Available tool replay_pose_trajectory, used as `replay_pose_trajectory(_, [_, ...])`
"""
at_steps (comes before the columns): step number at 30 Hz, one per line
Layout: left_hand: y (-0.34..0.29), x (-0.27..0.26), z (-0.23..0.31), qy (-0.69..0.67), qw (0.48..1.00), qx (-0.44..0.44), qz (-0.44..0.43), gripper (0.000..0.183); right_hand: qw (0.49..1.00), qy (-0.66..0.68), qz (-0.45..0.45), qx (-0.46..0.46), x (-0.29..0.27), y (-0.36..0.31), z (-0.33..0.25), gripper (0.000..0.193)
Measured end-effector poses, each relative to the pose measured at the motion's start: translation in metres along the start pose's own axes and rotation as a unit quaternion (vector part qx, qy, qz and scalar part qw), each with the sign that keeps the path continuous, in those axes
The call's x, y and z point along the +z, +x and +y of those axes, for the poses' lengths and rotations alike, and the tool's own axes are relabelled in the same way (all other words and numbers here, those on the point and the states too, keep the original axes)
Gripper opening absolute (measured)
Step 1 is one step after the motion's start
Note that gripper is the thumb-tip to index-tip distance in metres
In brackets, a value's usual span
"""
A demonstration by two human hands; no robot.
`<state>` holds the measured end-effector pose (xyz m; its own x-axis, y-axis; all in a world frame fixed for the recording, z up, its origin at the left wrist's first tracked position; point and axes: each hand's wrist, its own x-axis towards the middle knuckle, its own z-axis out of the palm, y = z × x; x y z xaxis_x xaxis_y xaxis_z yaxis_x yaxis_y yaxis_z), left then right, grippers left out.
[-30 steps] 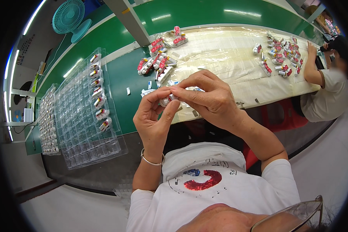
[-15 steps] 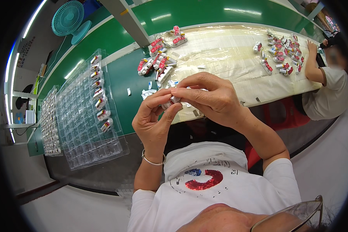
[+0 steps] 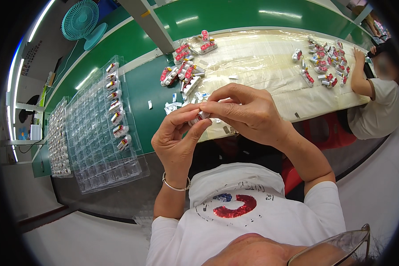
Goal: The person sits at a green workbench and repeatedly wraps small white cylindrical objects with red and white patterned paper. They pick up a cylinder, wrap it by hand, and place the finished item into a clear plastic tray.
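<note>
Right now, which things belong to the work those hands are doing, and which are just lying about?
Probably for the work:
small whitish piece, in the left hand, with the right hand close against it
red-and-white pieces, piled beyond the hands
clear tray, partly filled

Probably just lying about:
white scraps
teal fan
red seat

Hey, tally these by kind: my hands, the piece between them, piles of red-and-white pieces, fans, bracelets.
Hands: 2 (left hand, right hand)
Held piece: 1
Piles: 2 (left pile, right pile)
Turquoise fan: 1
Bracelet: 1
Total: 7
</note>
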<state>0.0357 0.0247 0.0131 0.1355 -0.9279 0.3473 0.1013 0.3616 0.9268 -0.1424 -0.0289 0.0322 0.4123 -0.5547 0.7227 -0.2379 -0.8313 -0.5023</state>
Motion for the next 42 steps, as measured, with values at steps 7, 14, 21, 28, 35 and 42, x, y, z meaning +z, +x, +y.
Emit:
replay_pose_trajectory(7, [0.000, -0.002, 0.000, -0.030, 1.000, -0.001, -0.008, 0.026, 0.998, 0.056, 0.005, 0.028, -0.001, 0.002, -0.003, 0.021])
replay_pose_trajectory(14, [0.003, -0.005, -0.001, -0.028, 0.999, 0.000, -0.030, 0.025, 0.996, 0.077, -0.020, 0.039, -0.006, 0.005, -0.001, 0.021])
replay_pose_trajectory(21, [0.004, -0.003, 0.000, -0.044, 0.999, -0.016, -0.019, 0.024, 1.000, 0.009, -0.016, 0.019, -0.003, 0.004, -0.004, 0.022])
replay_pose_trajectory(28, [0.003, -0.001, 0.001, -0.029, 0.999, -0.037, -0.008, 0.026, 0.998, -0.021, -0.048, 0.016, -0.004, 0.003, 0.002, 0.030])
replay_pose_trajectory(35, [0.001, -0.003, -0.010, -0.056, 0.998, -0.031, 0.009, 0.019, 0.999, -0.017, -0.035, -0.007, 0.003, 0.001, 0.007, 0.034])
replay_pose_trajectory(42, [-0.002, 0.001, -0.009, -0.015, 0.998, 0.059, 0.024, 0.025, 0.983, 0.151, 0.017, 0.106, 0.006, -0.007, 0.008, 0.043])
